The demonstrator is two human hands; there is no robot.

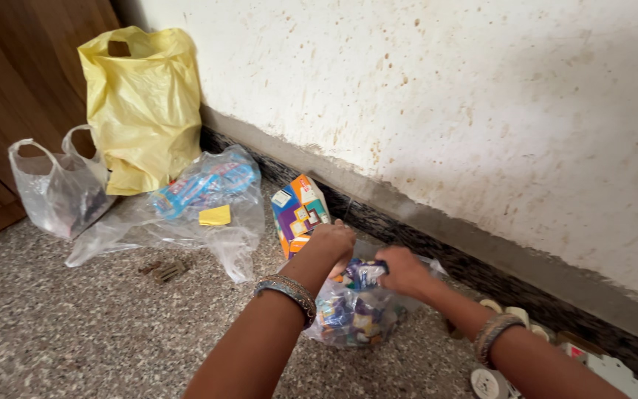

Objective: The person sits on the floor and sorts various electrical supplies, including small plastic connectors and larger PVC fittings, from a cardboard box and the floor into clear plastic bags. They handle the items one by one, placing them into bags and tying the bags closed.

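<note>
Both of my hands are at the top of a clear plastic bag (352,314) stuffed with small colourful packets, which sits on the speckled floor by the wall. My left hand (331,242) is closed at the bag's mouth. My right hand (402,271) pinches a small blue and white packet (364,273) at the opening. Each wrist wears bangles. Just behind my left hand stands a colourful cardboard box (299,212), leaning against the base of the wall.
A yellow plastic bag (142,107) leans in the corner beside a wooden door (16,81). A clear bag (57,188) and another clear bag with blue items (201,196) lie on the floor. White round switches and plates (555,362) lie at the right.
</note>
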